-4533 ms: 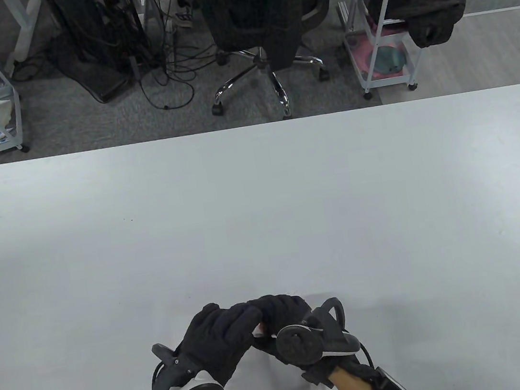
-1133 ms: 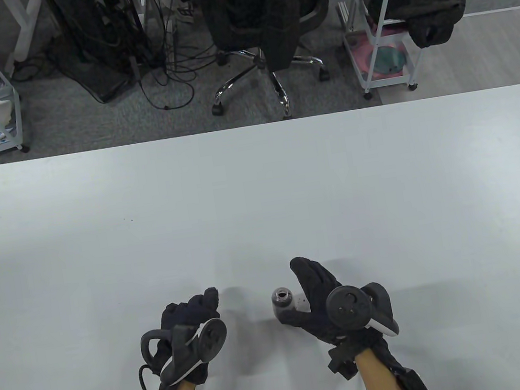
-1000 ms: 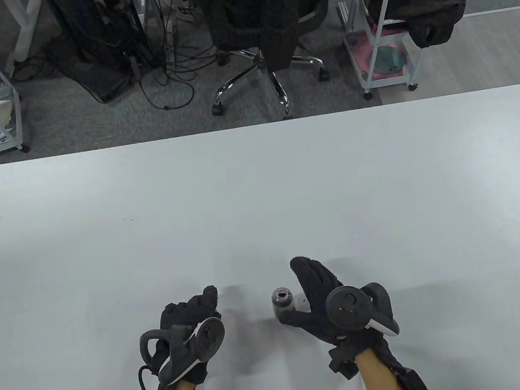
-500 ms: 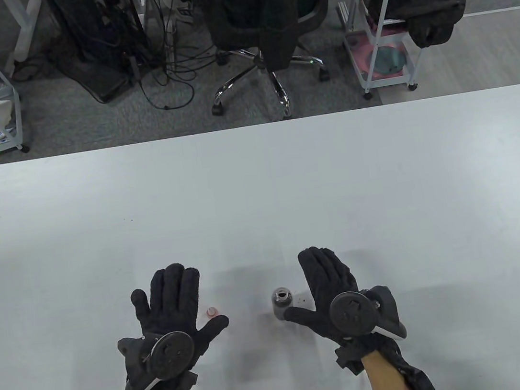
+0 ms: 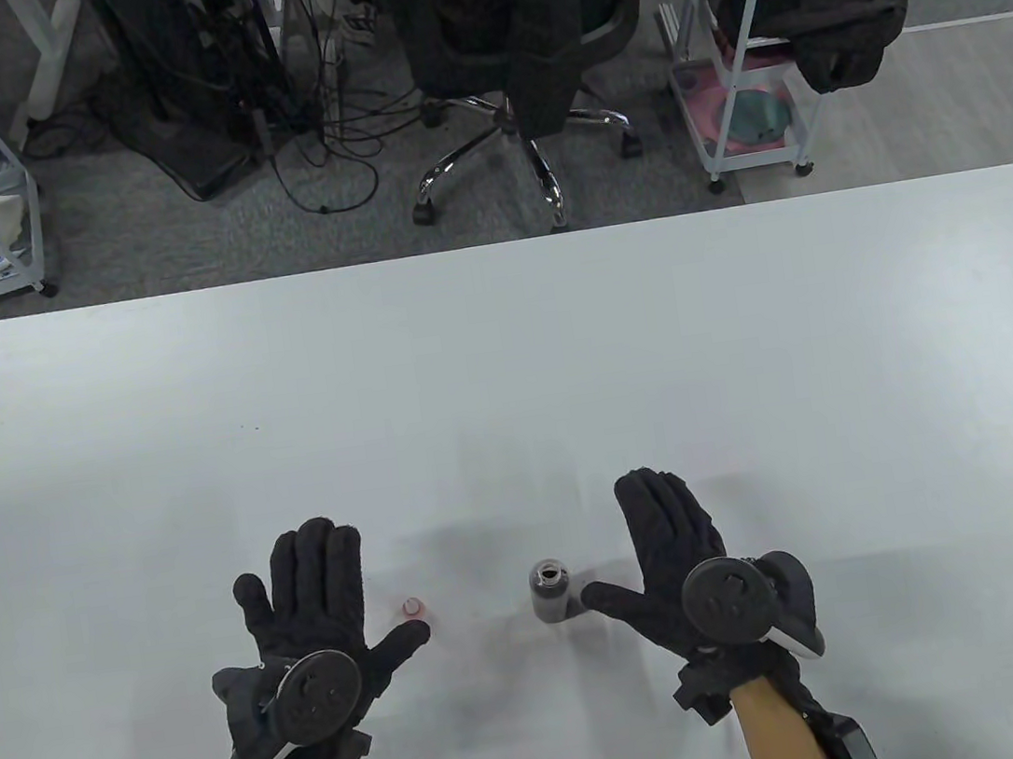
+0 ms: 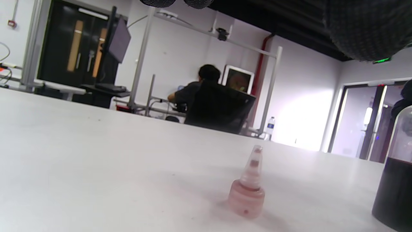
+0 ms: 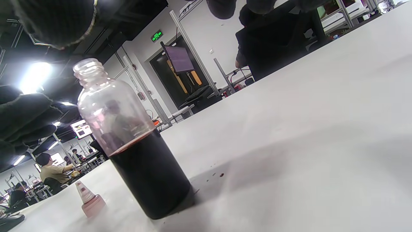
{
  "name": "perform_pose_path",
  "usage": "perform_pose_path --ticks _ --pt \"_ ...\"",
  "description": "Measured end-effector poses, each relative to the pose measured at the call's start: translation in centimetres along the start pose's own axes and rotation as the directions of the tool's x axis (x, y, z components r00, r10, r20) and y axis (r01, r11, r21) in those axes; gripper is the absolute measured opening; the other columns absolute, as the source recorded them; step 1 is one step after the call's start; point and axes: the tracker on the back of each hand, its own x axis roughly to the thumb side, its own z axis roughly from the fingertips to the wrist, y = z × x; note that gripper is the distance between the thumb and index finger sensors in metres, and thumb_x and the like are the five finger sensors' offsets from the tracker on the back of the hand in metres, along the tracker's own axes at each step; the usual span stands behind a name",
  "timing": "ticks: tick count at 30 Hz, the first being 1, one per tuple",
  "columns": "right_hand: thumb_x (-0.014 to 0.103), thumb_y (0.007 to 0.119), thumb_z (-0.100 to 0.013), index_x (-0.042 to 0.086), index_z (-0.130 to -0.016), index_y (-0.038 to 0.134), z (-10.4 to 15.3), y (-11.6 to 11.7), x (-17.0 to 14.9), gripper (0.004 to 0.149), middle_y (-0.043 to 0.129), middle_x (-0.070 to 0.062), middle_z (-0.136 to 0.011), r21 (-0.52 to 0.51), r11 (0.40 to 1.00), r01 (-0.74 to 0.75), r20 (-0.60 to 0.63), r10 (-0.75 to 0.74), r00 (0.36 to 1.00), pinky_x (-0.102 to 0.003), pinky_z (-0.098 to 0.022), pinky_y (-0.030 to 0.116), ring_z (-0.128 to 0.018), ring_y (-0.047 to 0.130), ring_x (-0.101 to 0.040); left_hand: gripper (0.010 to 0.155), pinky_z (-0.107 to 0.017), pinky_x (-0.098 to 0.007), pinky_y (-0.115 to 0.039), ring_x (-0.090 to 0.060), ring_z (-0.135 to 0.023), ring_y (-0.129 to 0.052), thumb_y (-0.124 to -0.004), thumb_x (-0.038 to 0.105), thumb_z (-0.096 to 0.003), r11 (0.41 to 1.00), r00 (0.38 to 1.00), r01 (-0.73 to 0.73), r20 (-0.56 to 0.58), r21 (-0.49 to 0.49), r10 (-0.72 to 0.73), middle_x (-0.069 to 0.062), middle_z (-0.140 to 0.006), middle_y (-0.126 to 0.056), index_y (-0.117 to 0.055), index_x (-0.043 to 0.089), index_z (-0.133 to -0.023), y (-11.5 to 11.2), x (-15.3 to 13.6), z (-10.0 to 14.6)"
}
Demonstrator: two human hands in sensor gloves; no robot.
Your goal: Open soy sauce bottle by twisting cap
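Note:
The soy sauce bottle stands upright and uncapped on the white table, about half full of dark liquid; it also shows in the right wrist view and at the right edge of the left wrist view. Its pinkish pointed cap stands on the table to the bottle's left, also in the left wrist view and the right wrist view. My left hand lies flat and open, left of the cap. My right hand lies flat and open, right of the bottle, thumb pointing toward it. Neither hand holds anything.
The white table runs to its far edge at mid-frame. Beyond it stand an office chair, wire carts and cables on the floor. A few dark drops lie on the table by the bottle.
Both hands let go and opened flat on the table. The left hand set the cap down left of the bottle; the right hand drew away to the right of the bottle.

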Motion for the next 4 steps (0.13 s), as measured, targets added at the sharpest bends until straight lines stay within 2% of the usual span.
perform_pose_path --ticks 4 --pt "0.072 0.067 -0.054 0.012 -0.122 0.017 -0.01 0.05 0.02 0.103 0.028 -0.027 -0.126 0.003 1.0 0.002 0.002 -0.002 1.0 -0.075 -0.074 0.042 -0.115 0.032 -0.062 0.107 -0.068 -0.081 -0.025 -0.054 -0.113 -0.036 -0.075 0.073 -0.0426 1.0 1.0 0.004 -0.015 -0.027 -0.004 -0.023 -0.123 -0.025 -0.02 0.018 -0.117 -0.42 -0.28 -0.14"
